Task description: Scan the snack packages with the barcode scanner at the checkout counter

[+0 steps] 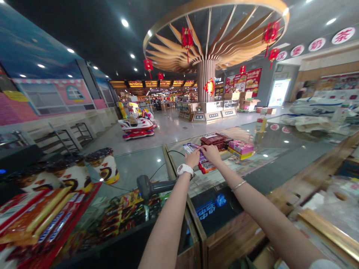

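On the glass counter, my left hand (pixel 193 158), with a white watch at its wrist, is closed at the left side of a small pile of snack packets (pixel 202 158) in purple, white and red-orange wrappers. My right hand (pixel 211 153), wearing a thin bracelet, grips the same pile from the right. The fingertips of both hands meet along its upper edge; the exact packet in each is partly hidden. Just behind lies a stack of dark brown packets (pixel 212 139). Pink and yellow boxes (pixel 241 148) sit to the right of it.
A dark handheld scanner (pixel 144 186) stands left of my forearm, its cable running over the glass. Lidded cups (pixel 104 166) and wrapped snack bars (pixel 53 216) occupy the left side. A yellowish bottle (pixel 260 125) and plastic-wrapped bundles (pixel 316 106) are at the right.
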A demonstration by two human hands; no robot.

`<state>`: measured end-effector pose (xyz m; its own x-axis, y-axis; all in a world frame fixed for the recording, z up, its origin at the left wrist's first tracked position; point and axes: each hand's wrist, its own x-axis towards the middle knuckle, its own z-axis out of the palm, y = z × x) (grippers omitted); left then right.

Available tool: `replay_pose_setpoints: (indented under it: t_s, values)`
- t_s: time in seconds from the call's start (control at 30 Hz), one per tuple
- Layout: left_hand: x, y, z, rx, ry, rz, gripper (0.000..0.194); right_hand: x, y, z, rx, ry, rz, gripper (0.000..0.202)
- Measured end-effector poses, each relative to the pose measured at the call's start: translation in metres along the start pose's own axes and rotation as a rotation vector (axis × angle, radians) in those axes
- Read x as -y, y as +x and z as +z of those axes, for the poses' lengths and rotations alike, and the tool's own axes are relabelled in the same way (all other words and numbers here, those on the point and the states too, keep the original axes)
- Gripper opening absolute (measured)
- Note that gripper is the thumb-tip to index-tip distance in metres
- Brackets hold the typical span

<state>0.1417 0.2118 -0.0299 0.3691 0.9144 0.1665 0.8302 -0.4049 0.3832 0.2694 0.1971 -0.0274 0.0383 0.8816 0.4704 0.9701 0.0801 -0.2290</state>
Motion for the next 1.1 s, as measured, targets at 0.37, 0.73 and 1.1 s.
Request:
replay_pose_setpoints:
  t_s: [0.37, 0.73, 1.1]
  values:
    - [-0.003, -0.008, -0.004, 0.017, 0.098, 0.017, 0.048, 0.001, -0.003, 0.001, 0.034, -0.005, -0.023, 0.039]
    - [-0.015, -0.044, -0.022, -0.281, 0.299, -0.006, 0.049, -0.005, -0.013, 0.004, -0.120, 0.183, -0.177, 0.043]
    - [0.012, -0.118, -0.069, -0.350, 0.396, 0.031, 0.052, 0.023, -0.030, -0.003, -0.192, 0.314, -0.449, 0.051]
